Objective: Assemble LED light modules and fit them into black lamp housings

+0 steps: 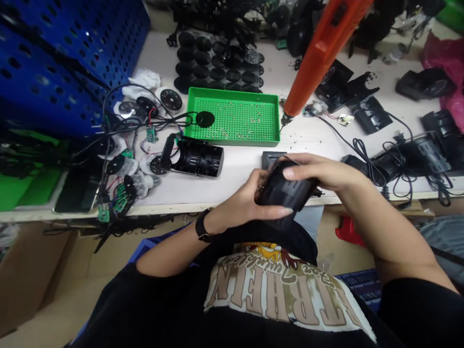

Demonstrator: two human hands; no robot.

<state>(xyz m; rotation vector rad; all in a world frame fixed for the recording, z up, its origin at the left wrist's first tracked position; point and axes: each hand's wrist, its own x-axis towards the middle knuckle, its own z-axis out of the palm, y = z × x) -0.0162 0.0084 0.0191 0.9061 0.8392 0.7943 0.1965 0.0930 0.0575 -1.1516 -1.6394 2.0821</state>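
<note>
Both hands grip a black plastic housing at the table's front edge, tilted and slightly blurred. My left hand wraps it from the left, its thumb lying across the near side. From the right and above, my right hand clasps it, thumb on top. Just behind it sits a small dark block, partly covered by the housing and hand. A similar black cylindrical housing lies on the table to the left. Beyond these is a green tray with scattered small screws and a black round piece.
An orange electric screwdriver hangs tip-down right of the tray. Blue perforated bins stand at left. Wired circuit boards and a phone lie front left. Black discs fill the back; corded black units crowd the right.
</note>
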